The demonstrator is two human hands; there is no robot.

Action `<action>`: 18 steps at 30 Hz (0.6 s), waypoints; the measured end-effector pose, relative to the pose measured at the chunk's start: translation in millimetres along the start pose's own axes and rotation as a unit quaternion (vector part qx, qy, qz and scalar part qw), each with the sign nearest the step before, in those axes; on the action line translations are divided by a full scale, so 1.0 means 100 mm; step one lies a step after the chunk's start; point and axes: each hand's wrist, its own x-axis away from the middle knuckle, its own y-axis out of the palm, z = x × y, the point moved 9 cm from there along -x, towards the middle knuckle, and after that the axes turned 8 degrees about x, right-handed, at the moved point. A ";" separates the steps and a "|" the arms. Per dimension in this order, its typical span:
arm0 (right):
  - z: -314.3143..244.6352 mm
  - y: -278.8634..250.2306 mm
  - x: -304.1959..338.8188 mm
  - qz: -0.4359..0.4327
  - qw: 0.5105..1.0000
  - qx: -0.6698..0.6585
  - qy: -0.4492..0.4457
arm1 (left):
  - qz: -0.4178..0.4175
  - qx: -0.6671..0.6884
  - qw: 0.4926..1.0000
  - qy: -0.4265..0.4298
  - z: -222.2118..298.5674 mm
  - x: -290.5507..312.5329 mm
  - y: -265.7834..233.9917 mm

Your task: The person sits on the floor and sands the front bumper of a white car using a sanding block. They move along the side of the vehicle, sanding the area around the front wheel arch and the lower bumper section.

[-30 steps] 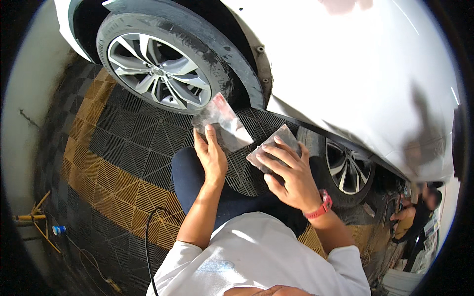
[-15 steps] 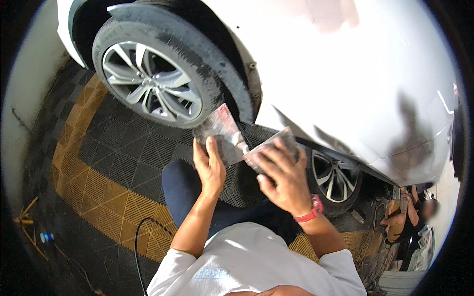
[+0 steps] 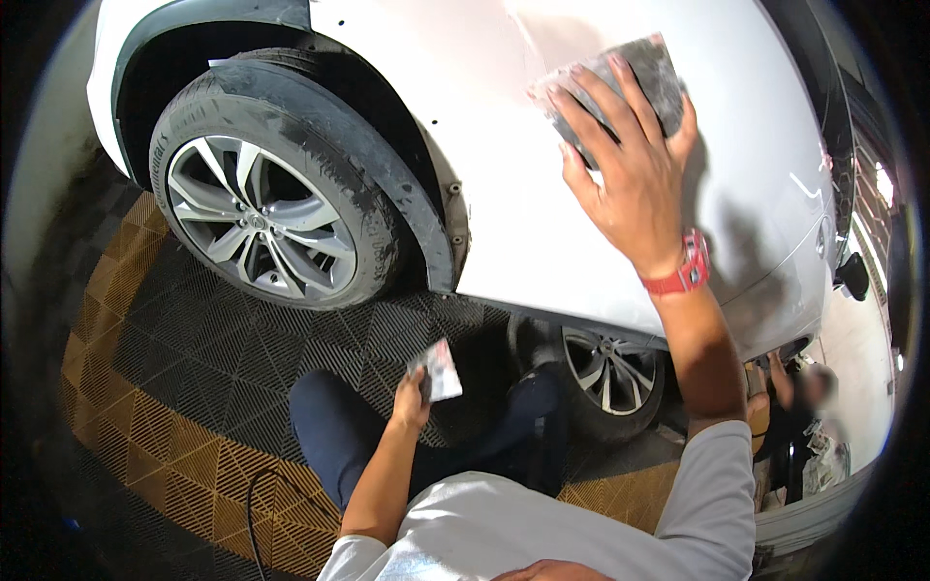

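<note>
My right hand (image 3: 635,189), with a red watch at the wrist, is raised to the white car's body panel (image 3: 504,184). Its fingers are spread over a thin, square grey filler spreader (image 3: 661,79), whose far edge meets a dull, pinkish patch on the panel. Down by my knees, my left hand (image 3: 411,402) grips a second flat spreader (image 3: 444,374), pale with reddish smears. That one is tilted and clear of the car. How the right thumb meets its spreader is partly hidden.
The front wheel (image 3: 257,225) and a loose dark arch trim (image 3: 339,126) stand at the left, the rear wheel (image 3: 610,373) beyond my knees. A black cable (image 3: 254,513) lies on the black and yellow grid floor (image 3: 223,465). Another person (image 3: 780,407) crouches at the far right.
My right hand has gone up and right with its spreader, from beside the other one to the panel. The left hand has dropped lower with its own spreader. The view has shifted.
</note>
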 end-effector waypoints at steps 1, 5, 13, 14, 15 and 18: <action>0.07 0.01 -0.07 0.009 0.999 0.034 -0.015 | 0.086 -0.072 0.993 -0.017 -0.12 0.09 -0.04; 0.01 0.15 -0.42 0.052 0.995 0.062 -0.064 | 0.147 -0.216 0.964 0.039 -0.26 -0.21 -0.57; 0.10 0.26 -0.60 0.020 0.992 0.080 -0.097 | 0.145 -0.238 0.960 0.030 0.01 -0.07 -0.39; 0.09 0.28 -0.61 0.016 0.991 0.086 -0.098 | 0.136 -0.225 0.964 0.038 0.02 -0.07 -0.37; 0.08 0.29 -0.62 0.012 0.991 0.092 -0.100 | 0.127 -0.212 0.968 0.046 0.03 -0.05 -0.36; 0.10 0.33 -0.56 -0.029 0.989 0.090 -0.111 | 0.102 -0.208 0.972 0.041 0.06 -0.03 -0.25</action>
